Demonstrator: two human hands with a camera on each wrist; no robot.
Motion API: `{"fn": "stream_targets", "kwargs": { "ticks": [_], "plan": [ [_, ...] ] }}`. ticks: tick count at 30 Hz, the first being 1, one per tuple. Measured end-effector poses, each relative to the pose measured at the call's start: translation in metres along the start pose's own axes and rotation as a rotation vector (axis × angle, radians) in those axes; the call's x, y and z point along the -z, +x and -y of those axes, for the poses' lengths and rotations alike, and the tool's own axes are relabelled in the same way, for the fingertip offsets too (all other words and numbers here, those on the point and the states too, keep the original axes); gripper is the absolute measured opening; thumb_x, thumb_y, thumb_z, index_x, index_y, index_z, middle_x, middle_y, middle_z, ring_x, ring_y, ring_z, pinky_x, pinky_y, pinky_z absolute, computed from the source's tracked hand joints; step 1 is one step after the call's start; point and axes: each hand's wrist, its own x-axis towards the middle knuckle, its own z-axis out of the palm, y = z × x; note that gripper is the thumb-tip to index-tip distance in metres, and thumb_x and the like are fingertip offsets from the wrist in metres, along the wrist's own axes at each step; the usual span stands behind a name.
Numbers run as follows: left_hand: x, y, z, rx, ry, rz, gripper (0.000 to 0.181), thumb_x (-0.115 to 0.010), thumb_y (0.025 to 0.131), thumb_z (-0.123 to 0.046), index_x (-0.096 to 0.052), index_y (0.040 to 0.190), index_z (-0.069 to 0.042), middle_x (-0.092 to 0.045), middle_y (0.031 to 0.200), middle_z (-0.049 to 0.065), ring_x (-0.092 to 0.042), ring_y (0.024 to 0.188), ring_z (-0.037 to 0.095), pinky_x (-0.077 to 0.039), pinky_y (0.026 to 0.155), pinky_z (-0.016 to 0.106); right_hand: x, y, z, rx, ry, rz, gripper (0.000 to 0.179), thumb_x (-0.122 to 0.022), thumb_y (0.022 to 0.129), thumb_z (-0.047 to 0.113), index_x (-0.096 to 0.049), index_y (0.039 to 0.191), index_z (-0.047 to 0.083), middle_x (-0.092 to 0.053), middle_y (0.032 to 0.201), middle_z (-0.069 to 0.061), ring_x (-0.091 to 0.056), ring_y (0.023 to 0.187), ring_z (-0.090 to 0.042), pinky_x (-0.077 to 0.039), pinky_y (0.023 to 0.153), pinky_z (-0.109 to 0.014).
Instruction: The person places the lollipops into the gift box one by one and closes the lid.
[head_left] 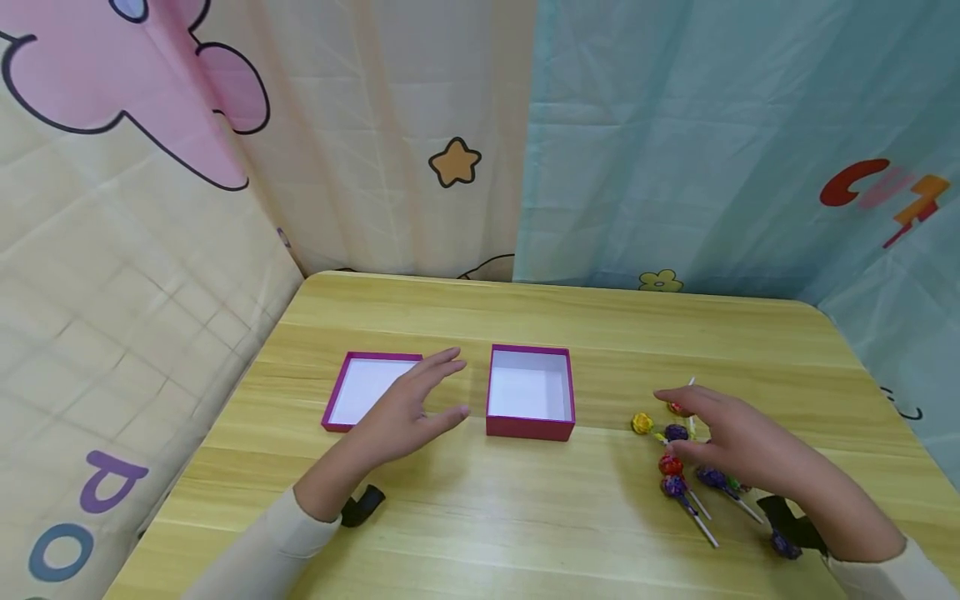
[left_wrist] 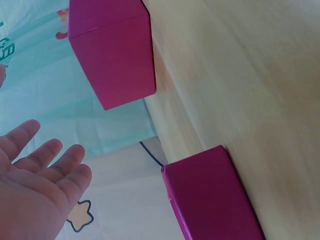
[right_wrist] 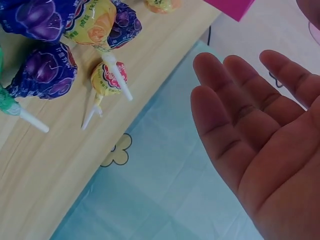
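Observation:
My left hand (head_left: 405,414) hovers with its fingers apart over the right part of a shallow magenta box lid (head_left: 365,390), which lies white inside up. To its right stands a magenta box (head_left: 531,392), open at the top and white inside. My right hand (head_left: 738,437) is held above a loose group of wrapped lollipops, fingers extended and holding nothing. Among them are a yellow lollipop (head_left: 642,423), a red lollipop (head_left: 671,465) and a purple lollipop (head_left: 673,486) with a white stick. The hand and wrist hide part of the group. In the right wrist view a yellow-and-red lollipop (right_wrist: 107,80) shows near the table edge.
Everything rests on a light wooden table (head_left: 570,517). One purple lollipop (head_left: 784,546) lies apart, near my right wrist. Printed curtains (head_left: 360,150) hang behind the table and at both sides.

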Motion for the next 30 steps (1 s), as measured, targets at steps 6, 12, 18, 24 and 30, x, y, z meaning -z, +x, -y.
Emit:
{"fn": "stream_targets", "kwargs": {
  "ticks": [6, 12, 18, 24, 30],
  "plan": [
    [-0.015, 0.019, 0.001, -0.021, 0.024, 0.056, 0.064, -0.068, 0.094, -0.042, -0.049, 0.147, -0.012, -0.035, 0.158, 0.001, -0.034, 0.144, 0.024, -0.036, 0.110, 0.051, -0.001, 0.010, 0.006, -0.039, 0.040, 0.087, 0.057, -0.077, 0.088, 0.026, -0.056, 0.137, 0.005, -0.061, 0.128, -0.013, -0.063, 0.106, -0.027, -0.056, 0.081, -0.042],
    [-0.026, 0.033, -0.002, -0.007, 0.039, 0.078, 0.073, -0.070, 0.092, -0.044, -0.043, 0.151, -0.011, -0.030, 0.161, 0.000, -0.029, 0.146, 0.021, -0.036, 0.111, 0.047, -0.005, 0.019, 0.010, -0.045, 0.041, 0.110, 0.057, -0.077, 0.088, 0.027, -0.057, 0.136, 0.004, -0.060, 0.131, -0.016, -0.064, 0.108, -0.031, -0.054, 0.086, -0.049],
    [-0.032, 0.044, -0.003, 0.000, 0.162, 0.136, 0.087, -0.071, 0.087, -0.055, -0.036, 0.155, -0.013, -0.021, 0.164, -0.003, -0.025, 0.148, 0.022, -0.035, 0.112, 0.044, -0.009, 0.026, 0.011, -0.045, 0.032, 0.128, 0.053, -0.077, 0.088, 0.024, -0.059, 0.133, 0.003, -0.061, 0.129, -0.017, -0.067, 0.102, -0.029, -0.056, 0.084, -0.048],
    [-0.032, 0.051, 0.003, -0.003, 0.220, 0.200, 0.100, -0.069, 0.082, -0.065, -0.028, 0.158, -0.015, -0.016, 0.165, -0.003, -0.020, 0.149, 0.021, -0.031, 0.114, 0.042, -0.011, 0.031, 0.010, -0.062, 0.003, 0.141, 0.051, -0.077, 0.088, 0.025, -0.060, 0.132, 0.003, -0.062, 0.127, -0.016, -0.067, 0.100, -0.028, -0.056, 0.082, -0.047],
    [-0.027, 0.056, 0.011, -0.015, 0.194, 0.260, 0.108, -0.067, 0.081, -0.069, -0.020, 0.159, -0.013, -0.013, 0.166, 0.002, -0.014, 0.150, 0.020, -0.025, 0.117, 0.040, -0.011, 0.033, 0.007, -0.055, 0.011, 0.151, 0.052, -0.077, 0.088, 0.023, -0.060, 0.132, 0.001, -0.062, 0.128, -0.017, -0.066, 0.100, -0.029, -0.056, 0.081, -0.047]
  ]
}}
